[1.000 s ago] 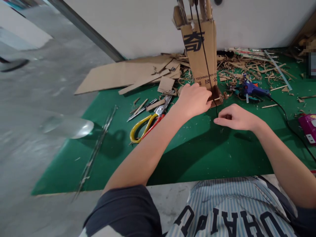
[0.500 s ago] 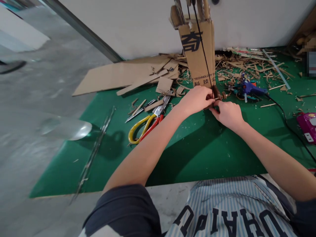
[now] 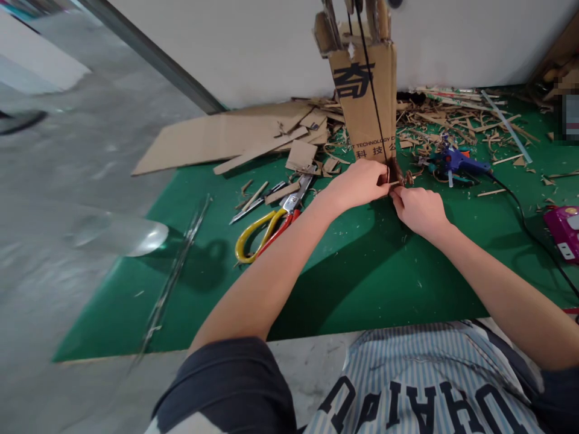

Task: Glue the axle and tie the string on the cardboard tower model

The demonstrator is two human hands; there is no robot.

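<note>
A tall cardboard model with black printed characters stands upright at the far middle of the table. A black cord runs down its front to its foot. My left hand is closed in a pinch at the cord's lower end, beside a thin wooden stick. Close against the foot, just right of it, my right hand has thumb and fingers pressed together; what is between them is hidden. Small brown coiled pieces show behind my right fingers.
Scissors with yellow and red handles and a craft knife lie left of my left forearm. Cardboard sheets and scraps cover the back. On the right are a blue glue gun with its cable and a purple box. A clear bottle is at left.
My right hand has shifted slightly right and down, a little apart from the left. The model's upper part has moved slightly right; more of the thin stick shows between my hands.
</note>
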